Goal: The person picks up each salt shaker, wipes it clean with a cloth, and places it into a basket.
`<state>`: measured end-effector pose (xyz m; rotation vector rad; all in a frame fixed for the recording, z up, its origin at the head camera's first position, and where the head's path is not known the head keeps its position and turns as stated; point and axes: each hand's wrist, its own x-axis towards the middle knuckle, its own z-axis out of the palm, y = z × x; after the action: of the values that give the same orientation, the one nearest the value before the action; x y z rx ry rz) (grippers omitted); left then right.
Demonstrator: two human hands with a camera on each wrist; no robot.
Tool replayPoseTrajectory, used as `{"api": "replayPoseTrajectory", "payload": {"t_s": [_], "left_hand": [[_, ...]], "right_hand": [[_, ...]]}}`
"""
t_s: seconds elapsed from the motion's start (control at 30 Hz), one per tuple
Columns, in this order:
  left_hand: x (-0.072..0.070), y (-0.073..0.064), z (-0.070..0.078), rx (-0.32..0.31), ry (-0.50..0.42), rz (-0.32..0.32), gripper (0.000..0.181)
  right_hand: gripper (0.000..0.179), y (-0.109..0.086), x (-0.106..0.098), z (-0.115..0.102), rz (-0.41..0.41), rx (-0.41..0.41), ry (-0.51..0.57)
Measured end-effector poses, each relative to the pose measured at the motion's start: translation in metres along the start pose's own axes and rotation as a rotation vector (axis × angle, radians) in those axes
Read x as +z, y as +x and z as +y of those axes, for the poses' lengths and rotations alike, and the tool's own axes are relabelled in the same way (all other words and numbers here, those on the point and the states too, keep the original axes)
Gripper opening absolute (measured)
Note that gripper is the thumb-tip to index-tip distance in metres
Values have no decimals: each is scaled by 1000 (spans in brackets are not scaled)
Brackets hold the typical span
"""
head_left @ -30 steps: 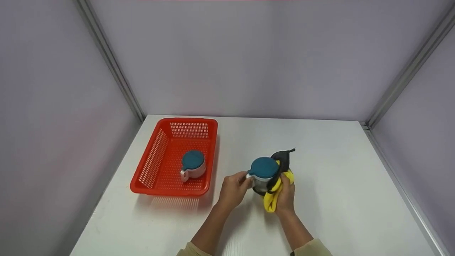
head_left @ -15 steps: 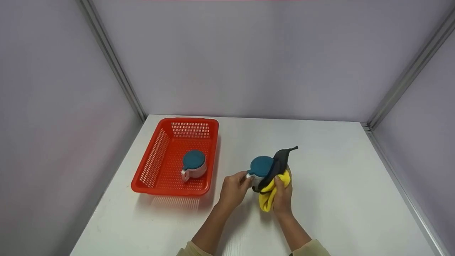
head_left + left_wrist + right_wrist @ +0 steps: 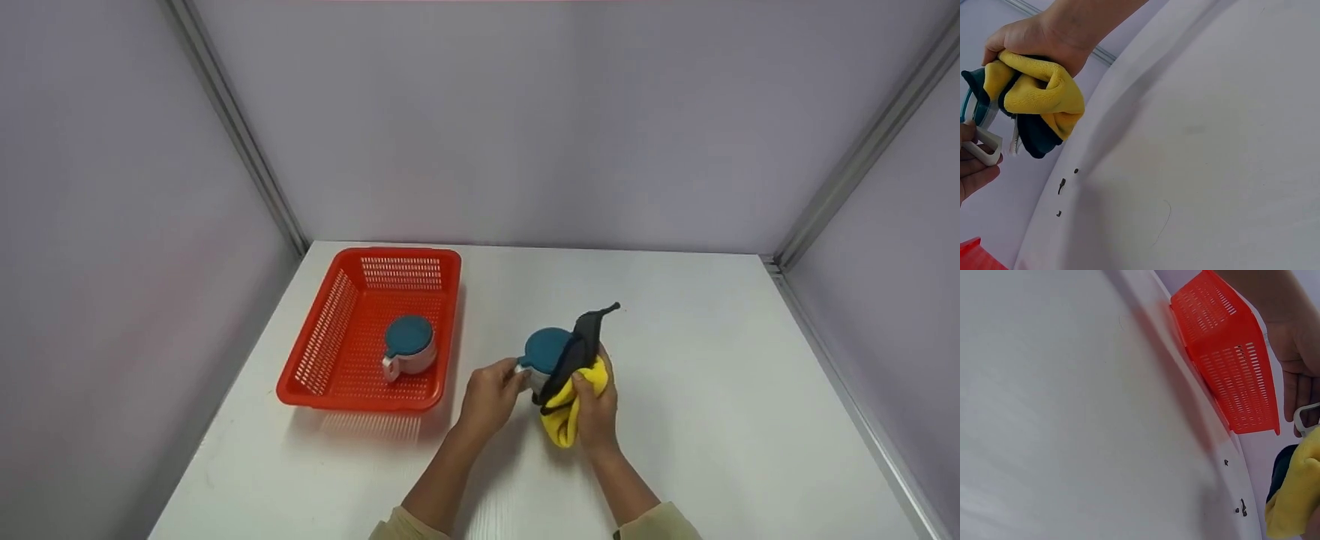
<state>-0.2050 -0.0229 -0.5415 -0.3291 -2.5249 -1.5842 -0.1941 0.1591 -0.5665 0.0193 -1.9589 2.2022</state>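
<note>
My left hand point(image 3: 486, 399) pinches the white handle point(image 3: 985, 147) of a small lidded jar point(image 3: 546, 351) with a teal lid. Wrapped against the jar's right side is a yellow and dark grey cloth point(image 3: 577, 401), which my right hand point(image 3: 598, 414) grips and presses to it. One dark corner of the cloth sticks up past the lid and hides part of the jar. In the left wrist view the cloth bunches below the right hand, beside the jar.
A red plastic basket point(image 3: 291, 399) stands to the left on the white table point(image 3: 720, 420). Inside it sits a second jar point(image 3: 409, 337) with a teal lid and a white handle. Grey-white panels point(image 3: 480, 120) enclose the table at the back and sides.
The cloth and my right hand have shifted slightly left around the jar, covering more of it. The jar has moved a little left too. The basket stays put.
</note>
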Motion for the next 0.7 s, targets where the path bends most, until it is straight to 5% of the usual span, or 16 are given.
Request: {"api": "replayPoseTrajectory", "payload": {"t_s": [0.2,0.47,0.7], "left_hand": [[-6,0,-3,-13,-11,-65,12],[-8,-4,-4,-38,-7,-110,15],[-8,-3,-2,-30,-20,-107,15]], "right_hand": [[54,4,-6,-3,32,68,-11],[50,9,-12,-7,93,195,121],[49,20,-26,-11,155,270,47]]}}
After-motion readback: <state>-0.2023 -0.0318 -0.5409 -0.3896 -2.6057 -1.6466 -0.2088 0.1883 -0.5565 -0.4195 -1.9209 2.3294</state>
